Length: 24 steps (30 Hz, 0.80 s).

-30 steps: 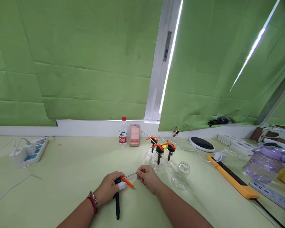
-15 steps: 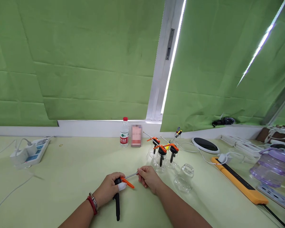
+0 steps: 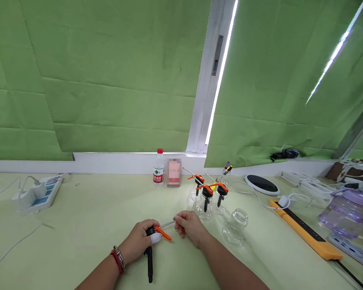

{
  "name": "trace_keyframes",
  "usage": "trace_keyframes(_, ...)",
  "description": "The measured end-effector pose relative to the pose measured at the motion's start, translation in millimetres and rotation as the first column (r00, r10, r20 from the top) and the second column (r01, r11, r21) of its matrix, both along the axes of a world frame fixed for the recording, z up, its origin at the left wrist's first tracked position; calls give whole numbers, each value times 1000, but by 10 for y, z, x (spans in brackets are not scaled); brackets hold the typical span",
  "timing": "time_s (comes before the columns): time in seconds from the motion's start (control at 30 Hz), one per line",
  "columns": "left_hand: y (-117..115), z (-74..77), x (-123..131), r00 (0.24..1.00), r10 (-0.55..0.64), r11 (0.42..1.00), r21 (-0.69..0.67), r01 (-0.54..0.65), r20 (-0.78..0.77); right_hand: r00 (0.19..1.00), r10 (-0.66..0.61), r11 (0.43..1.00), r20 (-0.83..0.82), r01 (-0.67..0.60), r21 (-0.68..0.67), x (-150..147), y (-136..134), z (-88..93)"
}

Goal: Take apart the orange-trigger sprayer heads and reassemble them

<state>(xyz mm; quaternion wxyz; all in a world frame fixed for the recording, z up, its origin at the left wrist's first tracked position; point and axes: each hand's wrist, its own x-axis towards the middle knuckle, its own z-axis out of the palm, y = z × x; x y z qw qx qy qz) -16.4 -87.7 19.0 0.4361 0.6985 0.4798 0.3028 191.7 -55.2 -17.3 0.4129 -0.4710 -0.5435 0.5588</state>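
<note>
My left hand [image 3: 139,240] is closed round the head of a black pump sprayer [image 3: 150,257] with an orange trigger [image 3: 163,233]; its black tube lies on the table toward me. My right hand [image 3: 190,227] pinches the tip of the sprayer's thin metal nozzle rod [image 3: 167,223]. An open clear glass bottle [image 3: 236,226] stands just right of my right hand. Behind it stand three clear bottles fitted with orange-and-black sprayer heads [image 3: 207,194].
A water bottle [image 3: 159,168] stands by the window sill. A white power strip [image 3: 38,192] lies at far left. An orange-edged power strip [image 3: 302,229], a black round pad [image 3: 261,184] and a purple jug [image 3: 347,209] sit on the right. Green blinds cover the windows.
Both hands keep the same hold on the sprayer. The view has shifted slightly, so objects on the table sit a little further right than one second ago.
</note>
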Motion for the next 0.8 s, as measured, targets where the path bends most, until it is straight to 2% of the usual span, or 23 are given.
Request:
trace_keyframes(0.17,41,-26,-56,999,-24,998,-57,25,32,988,-48,995,145,34,98,94,28,-42)
trace_keyframes(0.3,65,-79,-108,995,78,995,-73,-73,67,938,-56,983,343,-9,184,133,-39,13)
trace_keyframes(0.43,66,-117,-119,980,167,986,-39,-164,108,858,-85,952,507,-81,295,7,-134,87)
trace_keyframes(0.57,57,-112,-101,972,204,979,-9,-205,112,813,-113,930,572,-116,348,-117,-173,81)
trace_keyframes(0.8,33,-42,-77,967,243,969,30,-246,80,772,-189,916,607,-83,391,-119,-167,30)
